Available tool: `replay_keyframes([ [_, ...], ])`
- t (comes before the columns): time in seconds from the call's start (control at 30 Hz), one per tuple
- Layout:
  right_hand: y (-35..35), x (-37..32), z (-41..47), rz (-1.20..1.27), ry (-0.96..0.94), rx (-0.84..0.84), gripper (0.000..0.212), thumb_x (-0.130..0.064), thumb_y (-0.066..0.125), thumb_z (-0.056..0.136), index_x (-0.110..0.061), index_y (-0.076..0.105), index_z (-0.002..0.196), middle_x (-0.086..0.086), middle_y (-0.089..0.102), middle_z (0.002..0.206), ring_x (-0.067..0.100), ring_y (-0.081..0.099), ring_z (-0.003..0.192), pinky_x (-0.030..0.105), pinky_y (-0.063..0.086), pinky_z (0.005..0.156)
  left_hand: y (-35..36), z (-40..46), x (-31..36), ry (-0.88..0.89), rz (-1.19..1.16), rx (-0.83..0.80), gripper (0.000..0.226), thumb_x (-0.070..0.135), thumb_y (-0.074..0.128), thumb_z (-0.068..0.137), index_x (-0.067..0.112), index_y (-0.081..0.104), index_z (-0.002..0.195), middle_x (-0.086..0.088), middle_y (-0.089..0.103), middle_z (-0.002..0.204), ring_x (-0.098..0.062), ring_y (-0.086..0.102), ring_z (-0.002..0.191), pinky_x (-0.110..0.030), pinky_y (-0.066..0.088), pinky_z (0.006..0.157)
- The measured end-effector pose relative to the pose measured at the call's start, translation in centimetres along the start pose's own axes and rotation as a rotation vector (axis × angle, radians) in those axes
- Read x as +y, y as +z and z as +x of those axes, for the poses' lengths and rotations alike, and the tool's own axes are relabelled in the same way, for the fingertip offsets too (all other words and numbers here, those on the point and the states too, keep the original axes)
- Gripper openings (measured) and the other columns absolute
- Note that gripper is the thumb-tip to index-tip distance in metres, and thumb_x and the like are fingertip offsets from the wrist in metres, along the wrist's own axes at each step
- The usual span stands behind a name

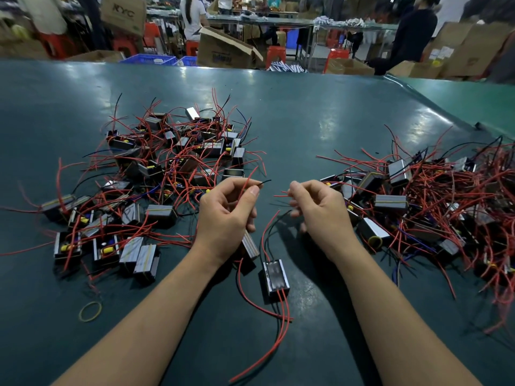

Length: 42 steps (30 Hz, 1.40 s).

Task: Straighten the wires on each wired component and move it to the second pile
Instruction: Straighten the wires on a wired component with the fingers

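Pinching red wire (249, 181): left hand (227, 215); right hand (320, 210) pinches wire tips, both raised.

Factory floor | long green desk (306, 112) heaped with wired parts (178, 151) | cardboard boxes (223, 51), blue crates (147, 59), red stools (276, 55) behind | workers (192, 15) at far benches (278, 22)

Small metal boxes with red and black wires

One wired box (274, 277) lies flat between two piles, its red wires trailing toward the near edge. Another box (250, 244) sits just beside it, partly hidden. The left pile (156, 174) is spread out. The right pile (429, 201) is tangled.
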State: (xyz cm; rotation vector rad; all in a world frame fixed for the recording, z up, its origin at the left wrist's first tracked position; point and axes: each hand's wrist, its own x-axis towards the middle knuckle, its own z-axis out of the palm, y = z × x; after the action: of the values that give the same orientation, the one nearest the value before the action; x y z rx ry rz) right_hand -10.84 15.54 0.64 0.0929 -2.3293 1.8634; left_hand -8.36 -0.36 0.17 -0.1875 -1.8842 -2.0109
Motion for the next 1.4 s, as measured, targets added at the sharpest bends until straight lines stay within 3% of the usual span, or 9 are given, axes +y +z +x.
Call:
replay_keyframes([
  [0.1,-0.3,0.1,-0.1,-0.172,0.027,-0.057,0.021,-0.028,0.065,0.092,-0.014,0.069,0.077,-0.002,0.065,0.062,0.010,0.057,0.051,0.028,0.048,0.057,0.2,-0.2,0.3,-0.016,-0.030,-0.041,0.006,0.015,0.059,0.087,0.011,0.064,0.089,-0.003,0.057,0.055,-0.013,0.050,0.045,-0.022,0.044,0.042],
  [0.17,-0.4,-0.1,-0.2,-0.144,0.048,-0.122,0.022,-0.027,0.069,0.089,-0.012,0.071,0.073,-0.002,0.063,0.056,0.007,0.052,0.045,0.023,0.045,0.052,0.5,-0.4,0.3,-0.020,-0.032,-0.099,0.004,0.009,0.058,0.091,0.008,0.061,0.090,-0.005,0.063,0.059,-0.016,0.056,0.048,-0.022,0.046,0.043],
  [0.3,-0.3,-0.5,-0.7,0.113,0.116,-0.193,0.017,-0.008,0.070,0.087,-0.009,0.069,0.070,0.001,0.063,0.054,0.007,0.052,0.043,0.019,0.045,0.042,0.8,-0.6,0.0,0.035,0.118,-0.183,0.006,0.003,0.057,0.093,0.007,0.061,0.089,0.000,0.069,0.070,-0.013,0.065,0.063,-0.023,0.052,0.058],
  [0.43,-0.2,-1.0,-0.7,0.373,0.237,-0.215,0.009,-0.001,0.062,0.091,0.000,0.069,0.085,0.007,0.068,0.062,0.012,0.064,0.053,0.018,0.053,0.050,0.5,-0.2,-0.4,0.080,0.337,-0.083,0.009,0.005,0.065,0.090,0.011,0.068,0.084,0.002,0.065,0.069,-0.010,0.058,0.061,-0.028,0.050,0.060],
  [0.6,0.4,-1.2,-0.9,0.467,0.245,-0.179,0.003,0.005,0.066,0.085,0.005,0.069,0.085,0.012,0.071,0.068,0.016,0.068,0.058,0.021,0.056,0.054,0.5,0.0,-0.5,0.056,0.355,-0.085,0.006,0.006,0.065,0.089,0.008,0.069,0.086,-0.003,0.071,0.076,-0.019,0.067,0.072,-0.034,0.056,0.069],
  [0.8,0.9,-1.3,-1.1,0.622,0.247,-0.145,0.005,0.009,0.063,0.085,0.006,0.064,0.081,0.017,0.071,0.070,0.022,0.071,0.065,0.025,0.059,0.060,0.7,-0.1,-0.3,0.019,0.233,-0.086,0.014,0.000,0.064,0.090,0.010,0.071,0.083,0.009,0.072,0.066,-0.002,0.068,0.060,-0.017,0.052,0.059],
  [1.03,0.8,-1.4,-1.1,0.463,0.168,-0.128,0.009,0.004,0.066,0.086,0.000,0.065,0.078,0.012,0.071,0.067,0.017,0.069,0.061,0.023,0.056,0.055,0.8,0.0,-0.5,0.005,0.185,-0.056,0.009,0.005,0.071,0.085,0.012,0.077,0.087,0.010,0.071,0.065,0.003,0.058,0.051,-0.013,0.047,0.048],
  [1.13,0.7,-1.5,-1.0,0.365,0.169,-0.174,0.011,-0.004,0.065,0.090,-0.006,0.065,0.079,0.007,0.071,0.066,0.015,0.068,0.057,0.023,0.055,0.051,0.7,0.1,-0.3,0.040,0.256,-0.062,0.006,0.005,0.071,0.086,0.007,0.076,0.084,0.010,0.070,0.065,0.007,0.056,0.049,-0.009,0.043,0.053],
  [1.4,0.5,-1.7,-1.0,0.414,0.233,-0.181,0.009,-0.008,0.061,0.093,-0.006,0.062,0.084,0.004,0.070,0.064,0.015,0.068,0.056,0.021,0.052,0.046,0.7,0.1,-0.1,-0.007,0.286,-0.033,0.008,0.008,0.070,0.088,0.006,0.073,0.082,0.009,0.067,0.063,0.006,0.054,0.048,-0.009,0.041,0.053],
])
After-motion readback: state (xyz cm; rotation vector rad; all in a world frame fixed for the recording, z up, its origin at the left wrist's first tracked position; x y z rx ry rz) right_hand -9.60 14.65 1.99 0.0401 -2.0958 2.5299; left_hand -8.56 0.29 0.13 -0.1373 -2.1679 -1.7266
